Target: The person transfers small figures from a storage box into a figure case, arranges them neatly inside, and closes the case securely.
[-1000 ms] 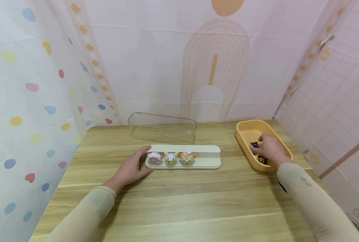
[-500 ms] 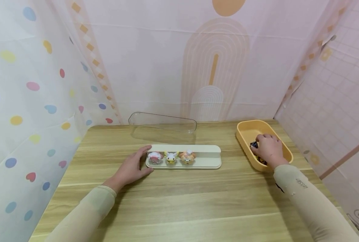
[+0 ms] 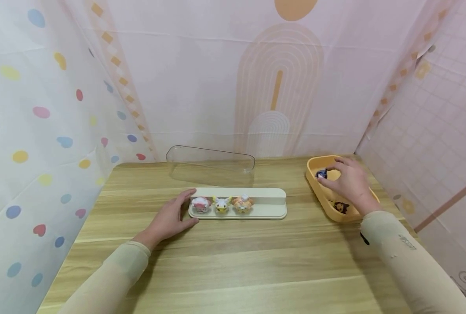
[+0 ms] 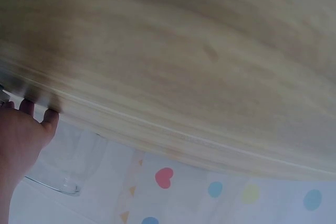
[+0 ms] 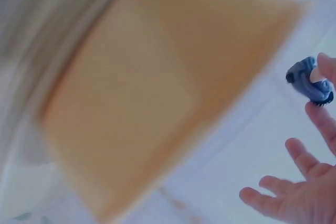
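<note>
A long tray (image 3: pixel 270 212) is lying in the middle of the table (image 3: pixel 233 261). Three little toys (image 3: pixel 222 204) are sitting in a row on the left part of the tray. A clear lid (image 3: pixel 211 165) is lying behind the tray, near the back wall. A tub (image 3: pixel 315 183) is sitting at the right side of the table, well apart from the tray. The left hand (image 3: pixel 169 220) is resting on the table, touching the left end of the tray. The right hand (image 3: pixel 348 183) is hanging over the tub, pinching a small toy (image 3: pixel 321 174). Another toy (image 3: pixel 340 206) is lying in the tub, at its near end.

Head view high over table (image 3: pixel 233 261); wrist views close (both blurred)
</note>
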Available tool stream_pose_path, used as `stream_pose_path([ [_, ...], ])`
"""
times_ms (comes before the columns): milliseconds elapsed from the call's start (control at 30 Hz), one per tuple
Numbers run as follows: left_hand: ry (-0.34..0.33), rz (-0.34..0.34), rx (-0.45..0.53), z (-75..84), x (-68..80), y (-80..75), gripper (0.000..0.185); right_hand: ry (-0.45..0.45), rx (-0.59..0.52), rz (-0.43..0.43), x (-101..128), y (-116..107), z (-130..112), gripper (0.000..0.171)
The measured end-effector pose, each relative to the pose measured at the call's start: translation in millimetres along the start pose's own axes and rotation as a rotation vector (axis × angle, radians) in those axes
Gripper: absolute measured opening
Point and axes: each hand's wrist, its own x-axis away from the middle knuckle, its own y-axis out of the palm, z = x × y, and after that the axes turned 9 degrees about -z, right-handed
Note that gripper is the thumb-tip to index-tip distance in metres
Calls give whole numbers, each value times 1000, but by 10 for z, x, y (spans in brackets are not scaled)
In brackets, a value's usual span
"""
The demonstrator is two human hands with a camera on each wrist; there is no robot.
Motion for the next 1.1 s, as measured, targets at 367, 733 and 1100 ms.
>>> stream_pose_path([
  [367, -1, 3, 3, 13, 4, -1, 94, -376, -106, 86, 52, 276, -817, 37],
  [733, 2, 1, 9, 7, -6, -14, 94, -442, 58, -77, 130, 715, -1175, 39],
  [1100, -9, -7, 8, 14, 1, -11, 94, -464, 192, -89, 92, 958, -1207, 43],
])
